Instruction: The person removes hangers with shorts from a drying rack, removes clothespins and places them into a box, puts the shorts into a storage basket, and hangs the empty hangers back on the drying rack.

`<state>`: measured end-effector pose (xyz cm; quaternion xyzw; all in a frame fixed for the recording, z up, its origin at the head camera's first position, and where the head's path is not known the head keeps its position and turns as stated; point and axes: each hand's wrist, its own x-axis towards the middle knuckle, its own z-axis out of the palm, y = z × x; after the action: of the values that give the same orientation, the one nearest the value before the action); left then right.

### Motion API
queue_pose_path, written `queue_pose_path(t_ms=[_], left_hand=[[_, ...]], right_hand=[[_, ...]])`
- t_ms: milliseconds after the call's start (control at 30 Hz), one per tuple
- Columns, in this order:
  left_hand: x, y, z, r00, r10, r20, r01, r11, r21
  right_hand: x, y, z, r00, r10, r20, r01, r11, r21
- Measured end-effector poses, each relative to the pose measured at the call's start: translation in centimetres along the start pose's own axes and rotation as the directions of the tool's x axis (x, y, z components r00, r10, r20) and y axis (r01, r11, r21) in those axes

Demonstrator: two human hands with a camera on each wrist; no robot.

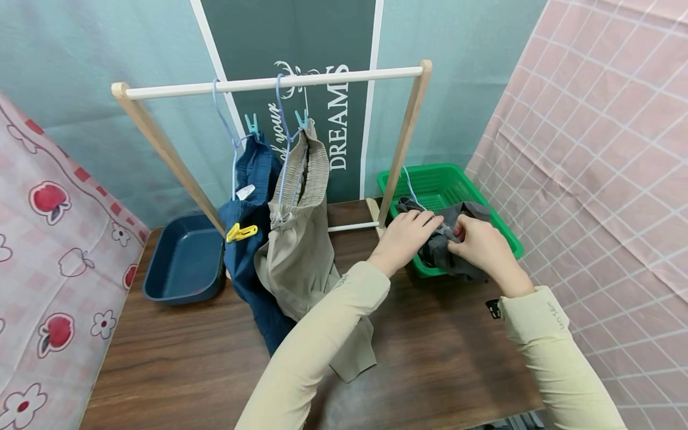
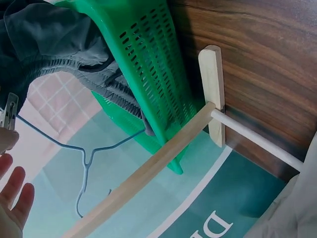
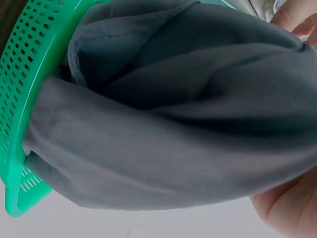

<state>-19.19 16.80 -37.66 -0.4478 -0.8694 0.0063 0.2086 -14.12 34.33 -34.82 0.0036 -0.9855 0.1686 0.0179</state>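
Dark grey trousers (image 1: 443, 248) with an elastic waistband lie bunched over the front of a green basket (image 1: 510, 236). My right hand (image 1: 486, 248) grips their fabric, which covers much of that hand in the right wrist view. Close by, my left hand (image 1: 405, 236) is at the waistband, its thumb and a finger pinching a grey clip (image 2: 9, 111) while the other fingers spread apart. A light blue hanger (image 2: 85, 153) runs along the waistband, its hook sticking up beside the rack's post.
A wooden rack (image 1: 269, 83) holds blue trousers (image 1: 244, 239) and beige trousers (image 1: 306, 251) on hangers with blue clips. One yellow clip (image 1: 242, 232) is on the blue pair. At left stands a dark blue tub (image 1: 183, 292). A pink checked curtain (image 1: 591, 149) borders the right side.
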Motion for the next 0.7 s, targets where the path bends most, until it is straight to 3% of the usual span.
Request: queue_pose_path(t_ms=[200,467,700], left_hand=[[0.0,0.2,0.4,0.996,0.026,-0.088,-0.016,0.994,0.111],[-0.2,0.3,1.0,0.989,0.08,-0.124,-0.051,0.975,0.218],[-0.2,0.9,1.6,0.967,0.075,-0.243,-0.011,0.967,0.253]], right_hand=[[0.2,0.0,0.1,1.0,-0.013,0.027,0.013,1.0,-0.003],[0.1,0.0,0.3,0.997,-0.025,0.076,0.025,1.0,0.004],[-0.1,0.0,0.4,0.996,-0.038,0.085,0.037,0.999,0.022]])
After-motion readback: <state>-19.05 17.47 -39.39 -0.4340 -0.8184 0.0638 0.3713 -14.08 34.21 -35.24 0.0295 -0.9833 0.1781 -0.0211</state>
